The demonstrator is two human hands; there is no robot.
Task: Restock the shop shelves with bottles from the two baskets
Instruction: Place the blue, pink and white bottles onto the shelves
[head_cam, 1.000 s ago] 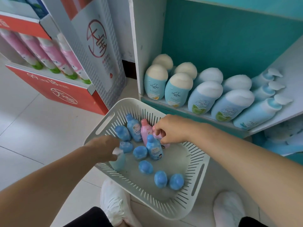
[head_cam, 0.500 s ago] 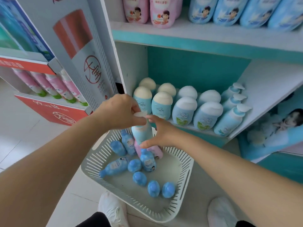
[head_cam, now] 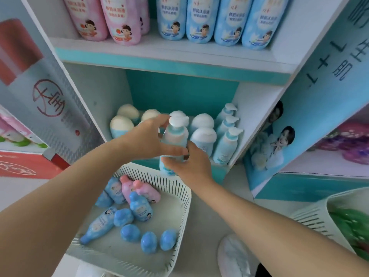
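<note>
Head view.

Item: pump bottle point(head_cam: 176, 136), upright, held by both hands just in front of the lower shelf point(head_cam: 220, 172). It is above the far rim of the basket point(head_cam: 169, 182) and not yet set down.

Hazards (judged):
- The shelf is crowded. White-capped bottles point(head_cam: 203, 136) stand close behind the held bottle, with the pump row point(head_cam: 227, 142) along the right wall. Pushing in without a clear gap could topple a neighbour.
- The only free footing looks to be at the front edge. Set half on it, the bottle could tip off into the basket onto the small bottles point(head_cam: 139, 208).
- The pump head sticks out sideways and may catch a neighbouring cap.
- Letting go with one hand early would leave the tall bottle to swing.

Hands:
- Left hand point(head_cam: 149, 138): reaches in from the left, fingers and thumb clamped round the bottle's upper body below the pump.
- Right hand point(head_cam: 191, 166): back toward the camera, fingers curled round the lower body, steadying it from the right.
</note>
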